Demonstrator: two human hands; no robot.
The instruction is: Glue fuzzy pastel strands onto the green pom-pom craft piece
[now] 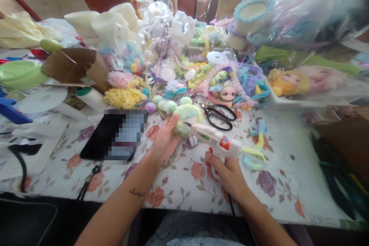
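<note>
In my left hand (167,138) is a small round fluffy piece (187,113) in pale green and yellow, its kind not clear; my fingers close on its left edge. A white hot glue gun (211,137) with a small green display is gripped in my right hand (226,171). Its dark nozzle points left at the fluffy piece, very near its face; whether they touch I cannot tell. Black-handled scissors (220,117) lie just beyond the gun. Pale pompoms (167,105) rest behind my left hand.
A phone or tablet (115,134) lies left of my left forearm. Blue and yellow fuzzy strips (261,136) are at the right. Behind stand a heap of trims with a doll face (227,92), a cardboard box (72,65) and a tray with dolls (288,102).
</note>
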